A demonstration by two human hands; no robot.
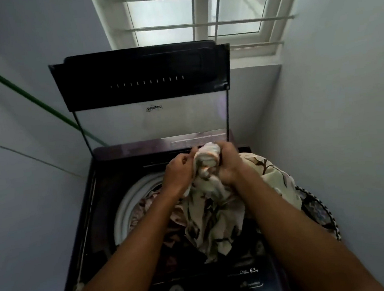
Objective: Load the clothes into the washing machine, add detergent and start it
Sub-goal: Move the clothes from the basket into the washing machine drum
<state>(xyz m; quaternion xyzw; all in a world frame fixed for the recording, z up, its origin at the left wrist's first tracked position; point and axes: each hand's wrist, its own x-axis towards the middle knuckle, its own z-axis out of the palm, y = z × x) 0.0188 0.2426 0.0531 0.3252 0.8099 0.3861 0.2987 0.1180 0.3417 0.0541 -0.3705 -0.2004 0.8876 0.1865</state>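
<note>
Your left hand (179, 169) and right hand (228, 163) both grip the bunched top of a cream floral garment (215, 215), fingers curled round the fabric. The garment hangs over the open drum (125, 211) of the washing machine (91, 200), lid (143, 80) raised, with other clothes (143, 207) inside

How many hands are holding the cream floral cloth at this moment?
2. The left hand pinches the cream floral cloth at its bunched top; the right hand grips the same bunch, above the open dark top-loading washing machine.
</note>
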